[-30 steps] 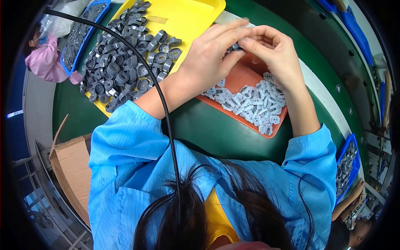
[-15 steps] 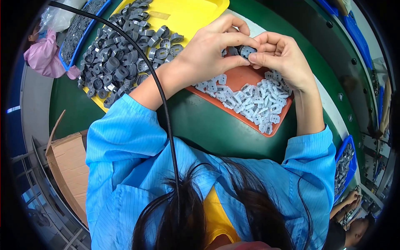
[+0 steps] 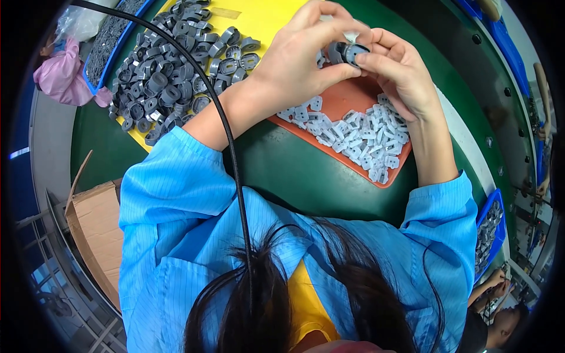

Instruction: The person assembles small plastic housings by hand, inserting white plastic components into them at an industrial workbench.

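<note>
Both my hands are raised together above the far part of an orange tray (image 3: 405, 154). My left hand (image 3: 303, 56) is closed round dark grey plastic ring-shaped pieces (image 3: 355, 54); at least two seem to sit between its thumb and fingers. My right hand (image 3: 406, 73) pinches the outer grey piece, its thumb against the side. A small whitish translucent piece (image 3: 351, 36) shows between the fingertips of both hands, partly hidden. Many translucent white plastic pieces (image 3: 368, 138) lie heaped in the orange tray, below the hands.
On the left, a yellow tray (image 3: 259, 15) holds a heap of grey ring pieces (image 3: 170, 76) on the green table (image 3: 282, 170). Blue bins (image 3: 489, 232) stand left and right. A black cable (image 3: 226, 132) hangs across the view. A cardboard box (image 3: 97, 229) is at lower left. Other people sit nearby.
Both hands have moved slightly up and away with the grey pieces. The outer grey piece has turned, its pale face now less visible, and a whitish piece shows between the fingertips.
</note>
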A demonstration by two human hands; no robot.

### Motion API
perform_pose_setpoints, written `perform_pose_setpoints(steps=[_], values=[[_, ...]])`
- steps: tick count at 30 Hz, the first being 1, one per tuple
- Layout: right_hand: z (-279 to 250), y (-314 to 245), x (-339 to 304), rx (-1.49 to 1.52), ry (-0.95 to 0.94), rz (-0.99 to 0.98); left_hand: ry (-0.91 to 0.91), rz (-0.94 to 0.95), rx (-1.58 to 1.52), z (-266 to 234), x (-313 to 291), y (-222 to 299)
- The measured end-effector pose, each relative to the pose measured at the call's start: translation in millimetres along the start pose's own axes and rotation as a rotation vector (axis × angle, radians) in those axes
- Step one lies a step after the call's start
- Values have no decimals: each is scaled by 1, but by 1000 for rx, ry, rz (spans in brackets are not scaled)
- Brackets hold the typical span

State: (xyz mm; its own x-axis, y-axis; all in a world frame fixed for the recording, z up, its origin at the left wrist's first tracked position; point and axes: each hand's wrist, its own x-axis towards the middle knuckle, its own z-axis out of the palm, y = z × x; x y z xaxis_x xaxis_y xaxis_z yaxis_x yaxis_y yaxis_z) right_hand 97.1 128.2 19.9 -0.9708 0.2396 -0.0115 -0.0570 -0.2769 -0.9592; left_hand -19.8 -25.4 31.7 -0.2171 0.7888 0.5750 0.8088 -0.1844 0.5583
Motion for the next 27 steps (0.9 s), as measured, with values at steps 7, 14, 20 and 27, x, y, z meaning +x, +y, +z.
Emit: perform_pose_setpoints(steps=[7,14,20,27], values=[[-86,1,11,-469,495,-62,1,-536,-528,-6,-3,-40],[-93,7,11,-1405,773,-281,10,-678,-869,-14,-2,-46],[38,5,-5,-1017,-273,-484,-68,-689,-753,-14,-4,-59],[41,10,-11,-1253,-295,-415,-292,-433,-264,-23,-6,-45]])
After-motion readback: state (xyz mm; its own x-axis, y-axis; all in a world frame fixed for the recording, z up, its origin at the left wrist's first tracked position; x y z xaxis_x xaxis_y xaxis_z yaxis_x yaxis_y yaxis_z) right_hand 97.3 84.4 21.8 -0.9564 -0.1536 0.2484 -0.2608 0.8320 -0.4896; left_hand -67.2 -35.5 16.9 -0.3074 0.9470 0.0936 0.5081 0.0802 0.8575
